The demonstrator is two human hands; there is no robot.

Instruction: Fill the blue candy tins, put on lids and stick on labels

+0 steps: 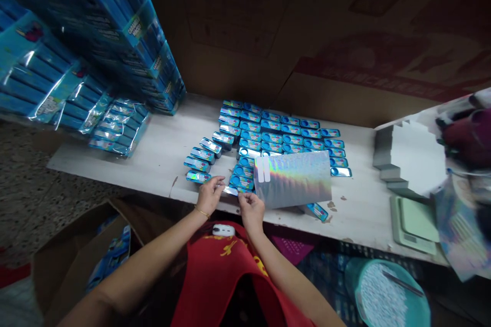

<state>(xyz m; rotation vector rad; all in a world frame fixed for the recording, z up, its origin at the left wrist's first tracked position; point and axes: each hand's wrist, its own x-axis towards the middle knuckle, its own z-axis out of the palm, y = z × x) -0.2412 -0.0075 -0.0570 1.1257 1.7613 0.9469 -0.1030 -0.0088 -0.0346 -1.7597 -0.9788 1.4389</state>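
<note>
Low on the near edge of the table, my left hand (pixel 209 196) and my right hand (pixel 251 209) face each other with fingertips pinched. Between them is a small shiny sticker (pixel 230 191), its ends at my fingers, right over a small blue tin at the front of a group. Rows of similar blue tins (pixel 271 138) with colourful labels fill the middle. A short separate column of tins (pixel 196 163) stands left of them. A silvery rainbow sticker sheet (pixel 295 180) lies over several tins beside my right hand; two white label shapes show at its left end.
Plastic-wrapped blue packs (pixel 126 25) are stacked at the left. A large cardboard box (pixel 245 30) walls the back. Grey-white card pieces (pixel 414 156) and a pale green scale (pixel 416 225) sit at right. Below are a teal tub of white pellets (pixel 383 294) and an open carton (pixel 72 260).
</note>
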